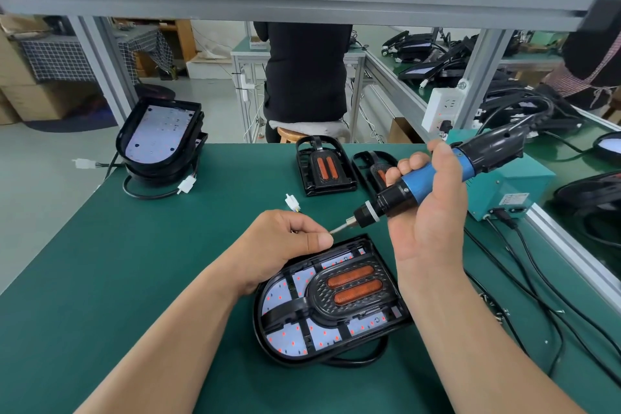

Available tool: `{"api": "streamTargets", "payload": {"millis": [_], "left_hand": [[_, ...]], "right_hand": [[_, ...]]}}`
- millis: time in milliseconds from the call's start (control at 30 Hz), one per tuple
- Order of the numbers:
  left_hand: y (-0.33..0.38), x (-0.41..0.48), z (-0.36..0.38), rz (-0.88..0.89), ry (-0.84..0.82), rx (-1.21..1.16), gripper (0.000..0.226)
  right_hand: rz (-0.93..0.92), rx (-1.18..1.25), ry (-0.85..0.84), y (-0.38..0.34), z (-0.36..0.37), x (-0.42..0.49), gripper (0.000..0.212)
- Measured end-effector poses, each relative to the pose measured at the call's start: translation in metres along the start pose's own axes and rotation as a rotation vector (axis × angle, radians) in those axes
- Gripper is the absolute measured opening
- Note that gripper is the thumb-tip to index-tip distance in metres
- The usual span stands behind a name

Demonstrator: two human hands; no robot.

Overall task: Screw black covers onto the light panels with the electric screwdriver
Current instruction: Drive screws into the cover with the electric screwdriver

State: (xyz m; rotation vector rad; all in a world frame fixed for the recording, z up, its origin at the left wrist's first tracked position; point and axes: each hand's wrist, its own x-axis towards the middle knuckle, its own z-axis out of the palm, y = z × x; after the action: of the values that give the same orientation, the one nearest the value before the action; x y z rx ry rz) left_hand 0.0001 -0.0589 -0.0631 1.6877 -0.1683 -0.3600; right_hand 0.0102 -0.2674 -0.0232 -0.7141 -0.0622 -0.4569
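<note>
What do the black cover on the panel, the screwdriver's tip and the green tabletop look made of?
Black cover: likely moulded plastic, semi-gloss, with dimpled texture and soft highlights. Screwdriver tip: bare metal, silvery and shiny. Green tabletop: seemingly a matte rubbery mat, no glare; hard to confirm.

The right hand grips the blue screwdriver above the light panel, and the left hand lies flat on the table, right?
No: the head view shows the left hand pinching at the tip of the screwdriver, not lying flat. The right hand does grip it above the light panel.
</note>
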Motion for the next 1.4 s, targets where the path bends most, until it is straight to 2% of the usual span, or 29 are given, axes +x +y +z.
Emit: {"api": "streamTargets", "payload": {"millis": [233,400,667,900,1333,1400], "left_hand": [[0.0007,-0.0007,0.0004,-0.004,-0.048,-0.064,0.02],[0.0026,-0.0009,0.0014,0.001,-0.016,-0.011,0.008],[0.0034,-0.0015,0.0008,0.007,-0.003,0.059,0.009],[0.0025,-0.001,0.0008,0.016,0.005,0.076,0.024],[0.0006,0.0002,0.0001,0.034,0.038,0.094,0.008],[0.0003,0.0002,0.0006,0.032,0.048,0.089,0.006]], "right_hand": [[0.012,0.016,0.031,0.0007,-0.002,0.001,0.021],[0.005,0.045,0.021,0.0004,-0.002,0.0009,0.024],[-0.006,0.009,-0.024,0.0007,-0.0012,-0.0013,0.02],[-0.005,0.008,-0.01,-0.0005,-0.0024,-0.0003,0.02],[-0.021,-0.063,-0.112,-0.0005,0.0,-0.0015,0.019],[-0.011,-0.072,-0.131,-0.0011,0.0013,-0.0018,0.025]]}}
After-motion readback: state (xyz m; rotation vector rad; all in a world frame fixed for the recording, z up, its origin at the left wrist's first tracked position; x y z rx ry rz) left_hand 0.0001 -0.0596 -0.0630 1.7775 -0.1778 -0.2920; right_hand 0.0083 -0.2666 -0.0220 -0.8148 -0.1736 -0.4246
